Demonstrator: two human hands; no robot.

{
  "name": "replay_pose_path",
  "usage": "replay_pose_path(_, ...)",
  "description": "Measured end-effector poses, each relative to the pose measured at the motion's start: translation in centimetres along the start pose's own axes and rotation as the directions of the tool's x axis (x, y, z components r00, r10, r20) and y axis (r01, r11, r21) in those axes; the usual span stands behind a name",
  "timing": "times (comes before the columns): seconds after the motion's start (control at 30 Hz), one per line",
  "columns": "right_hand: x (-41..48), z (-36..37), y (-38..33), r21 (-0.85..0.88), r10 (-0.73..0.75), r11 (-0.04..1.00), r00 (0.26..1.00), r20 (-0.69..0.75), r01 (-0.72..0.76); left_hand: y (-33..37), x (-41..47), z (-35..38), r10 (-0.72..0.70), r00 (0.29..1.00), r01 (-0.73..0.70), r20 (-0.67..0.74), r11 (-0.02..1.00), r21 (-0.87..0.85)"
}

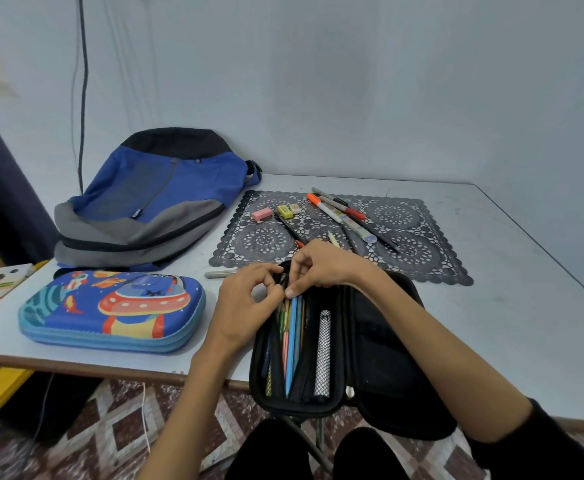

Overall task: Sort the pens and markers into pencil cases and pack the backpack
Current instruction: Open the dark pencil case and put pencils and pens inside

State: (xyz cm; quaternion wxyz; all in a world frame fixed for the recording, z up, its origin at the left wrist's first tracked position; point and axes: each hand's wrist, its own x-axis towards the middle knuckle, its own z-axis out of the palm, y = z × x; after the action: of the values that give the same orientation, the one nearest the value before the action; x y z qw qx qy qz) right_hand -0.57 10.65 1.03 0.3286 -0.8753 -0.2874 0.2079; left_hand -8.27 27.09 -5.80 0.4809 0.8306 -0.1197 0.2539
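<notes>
Head view, lower middle: a soft black pencil case (pixel 387 341) lies unzipped on the table (pixel 526 306) with slim pencils (pixel 292 337) lined up inside. Left hand (pixel 245 303) and right hand (pixel 321 268) both have their fingers curled, pinching its far end. Glossy hard-shell space-print case (pixel 110 310) at left, floppy blue-grey backpack (pixel 152 199) upper left, loose markers (pixel 323 209) and erasers (pixel 262 213) on a lacy dark placemat (pixel 422 244) behind the hands.

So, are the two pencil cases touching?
Apart. Head view shows bare table and the left hand between the blue case and the black case.
</notes>
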Motion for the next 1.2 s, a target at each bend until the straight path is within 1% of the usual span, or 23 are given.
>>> replay_pose_path(0.2,0.0,0.1,0.1,-0.043,-0.023,0.999,0.999,-0.026,0.022,0.2,-0.1,-0.1,-0.003,1.000,0.003,0.008,1.000,0.005)
replay_pose_path(0.3,-0.5,0.0,0.2,-0.050,-0.080,0.996,0.996,-0.023,0.079,0.2,-0.1,-0.2,0.005,1.000,-0.005,0.024,1.000,0.021)
replay_pose_path(0.37,-1.3,-0.3,0.2,-0.051,-0.135,0.989,0.991,0.006,0.136,0.2,-0.1,-0.2,0.009,0.999,-0.009,0.037,1.000,0.007)
replay_pose_path(0.47,-2.4,-0.9,0.4,-0.113,-0.214,0.968,0.973,0.084,0.222,0.1,0.0,-0.2,-0.008,0.998,0.012,0.060,0.998,-0.058)
replay_pose_path(0.53,-3.0,-1.2,0.9,-0.111,-0.237,0.962,0.965,0.108,0.249,-0.1,0.1,-0.3,0.011,0.995,-0.004,0.094,0.997,-0.073)
replay_pose_path(0.67,-3.8,-1.5,1.5,-0.051,-0.227,0.971,0.966,0.124,0.234,-0.2,0.1,-0.3,0.039,0.979,-0.033,0.202,0.999,-0.030)
replay_pose_path(0.8,-3.9,-1.5,0.9,-0.081,-0.273,0.957,0.958,0.083,0.279,-0.2,0.0,-0.4,0.053,0.972,-0.055,0.231,0.998,0.004)
replay_pose_path(0.93,-3.6,-0.5,-0.1,-0.192,-0.310,0.930,0.949,0.049,0.314,-0.5,0.1,-0.2,0.074,0.971,-0.087,0.227,0.995,0.044)
replay_pose_path(1.03,-3.3,0.8,-0.2,-0.277,-0.301,0.912,0.952,0.053,0.304,-0.6,0.1,-0.2,0.095,0.971,-0.115,0.220,0.990,0.078)
replay_pose_path(1.2,-3.4,1.1,0.0,-0.282,-0.274,0.924,0.962,-0.017,0.258,-0.5,0.1,-0.3,0.099,0.972,-0.118,0.215,0.990,0.081)
